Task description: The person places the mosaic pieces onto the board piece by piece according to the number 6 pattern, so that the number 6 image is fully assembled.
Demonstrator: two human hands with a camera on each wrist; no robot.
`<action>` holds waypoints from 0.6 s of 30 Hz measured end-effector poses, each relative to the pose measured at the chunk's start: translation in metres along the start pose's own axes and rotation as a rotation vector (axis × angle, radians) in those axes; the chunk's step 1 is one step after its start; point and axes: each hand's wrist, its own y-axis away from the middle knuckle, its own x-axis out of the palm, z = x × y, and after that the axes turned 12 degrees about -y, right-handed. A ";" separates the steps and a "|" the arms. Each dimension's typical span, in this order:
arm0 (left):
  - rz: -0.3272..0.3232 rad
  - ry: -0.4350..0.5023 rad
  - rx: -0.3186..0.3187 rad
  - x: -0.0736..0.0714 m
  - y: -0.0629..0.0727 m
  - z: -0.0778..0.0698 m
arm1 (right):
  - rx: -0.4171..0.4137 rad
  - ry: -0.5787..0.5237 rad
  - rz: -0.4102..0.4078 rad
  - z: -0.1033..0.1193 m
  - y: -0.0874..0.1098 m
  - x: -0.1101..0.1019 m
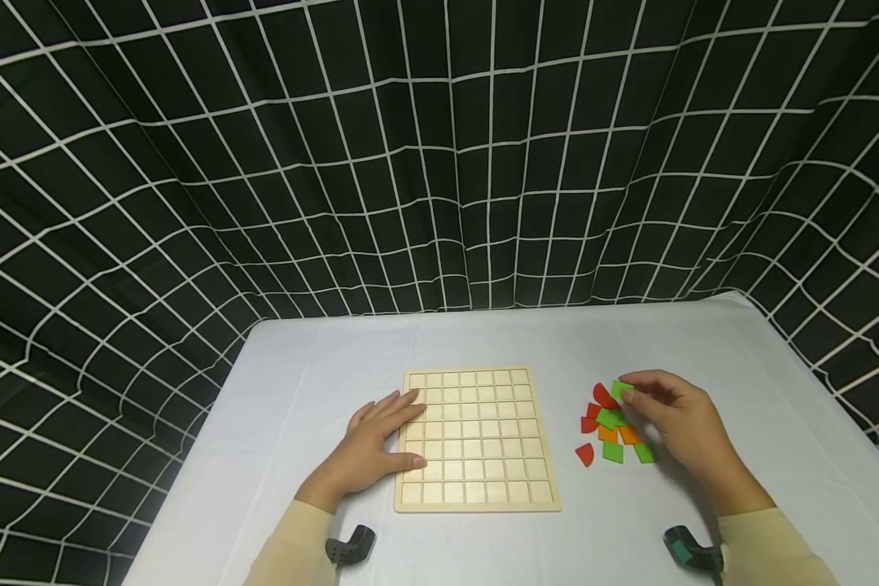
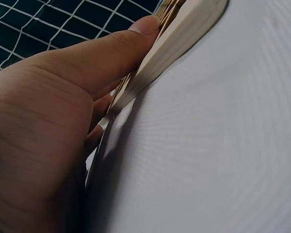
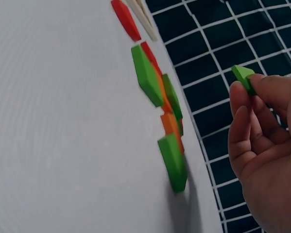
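Observation:
A square wooden grid board [image 1: 478, 506] lies flat on the white table. My left hand [image 1: 369, 448] rests on its left edge, fingers spread and straight, thumb over the near left cells; the left wrist view shows the thumb on the rim [image 2: 150, 68]. My right hand [image 1: 677, 415] pinches a green square tile [image 3: 243, 76] between thumb and fingertips, held up above the pile in the right wrist view. Below and left of that hand lie loose tiles: green squares [image 1: 613, 452], orange squares [image 1: 608, 434] and red quarter-round pieces [image 1: 585, 454], some overlapping.
The white table [image 1: 300, 358] runs back to a black curtain with a white grid [image 1: 425, 163], which also stands at both sides. A dark wrist device [image 1: 351, 545] shows beside the left sleeve, another [image 1: 692, 549] beside the right.

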 end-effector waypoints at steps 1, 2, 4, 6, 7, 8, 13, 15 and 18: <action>-0.002 0.000 0.000 0.000 0.000 0.001 | 0.001 -0.003 0.002 0.001 0.000 0.001; -0.003 0.001 0.000 0.001 0.000 0.001 | 0.004 -0.004 0.005 0.003 0.000 0.001; -0.004 0.002 0.000 0.001 -0.001 0.002 | 0.010 0.001 0.008 0.006 0.001 0.003; -0.005 0.004 0.000 0.000 -0.001 0.001 | 0.022 0.012 0.007 0.010 0.001 0.004; -0.005 0.006 0.000 0.000 -0.001 0.001 | 0.027 0.011 0.007 0.012 0.001 0.004; -0.003 0.007 -0.001 0.000 -0.001 0.001 | 0.030 0.008 0.010 0.014 0.001 0.004; 0.007 0.006 -0.005 -0.001 -0.001 0.000 | 0.020 -0.065 0.033 0.024 0.005 0.006; 0.007 0.005 -0.009 -0.001 0.000 0.000 | 0.015 -0.090 0.040 0.029 0.006 0.007; 0.008 0.009 -0.011 -0.001 0.000 0.000 | 0.015 -0.113 0.047 0.038 0.008 0.009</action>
